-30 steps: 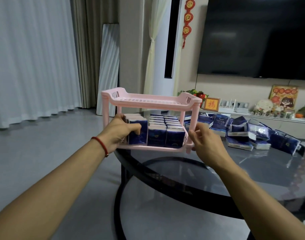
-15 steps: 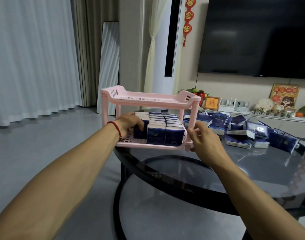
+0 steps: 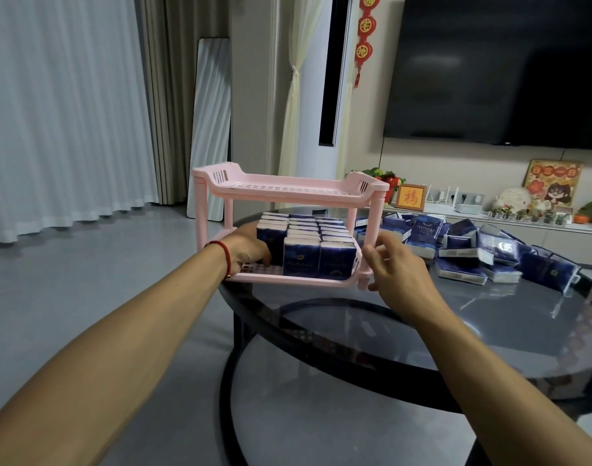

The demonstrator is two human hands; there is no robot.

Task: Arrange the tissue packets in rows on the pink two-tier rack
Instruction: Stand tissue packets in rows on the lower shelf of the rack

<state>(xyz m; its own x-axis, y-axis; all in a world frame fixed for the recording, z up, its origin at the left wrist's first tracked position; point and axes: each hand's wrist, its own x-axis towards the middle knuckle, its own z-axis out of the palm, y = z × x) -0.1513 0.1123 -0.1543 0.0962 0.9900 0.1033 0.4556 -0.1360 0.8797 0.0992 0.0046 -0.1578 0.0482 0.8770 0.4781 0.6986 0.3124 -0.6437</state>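
The pink two-tier rack (image 3: 289,191) stands at the near left edge of the round glass table (image 3: 489,331). Its top tier is bare. On the lower tier, dark blue tissue packets (image 3: 333,260) stand upright in three rows. My left hand (image 3: 246,247) reaches in from the left and holds the front packet of the left row (image 3: 271,235), which sits a little behind the other two front packets. My right hand (image 3: 397,267) curls round the rack's front right leg, thumb near the foot.
A loose heap of blue tissue packets (image 3: 472,250) lies on the table right of the rack. Behind are a low cabinet with ornaments (image 3: 509,210), a dark TV (image 3: 503,68), a leaning mirror (image 3: 209,129) and curtains. Grey floor lies to the left.
My left hand has gone deeper into the lower tier, carrying its packet back along the left row. My right hand has stayed at the front right leg.
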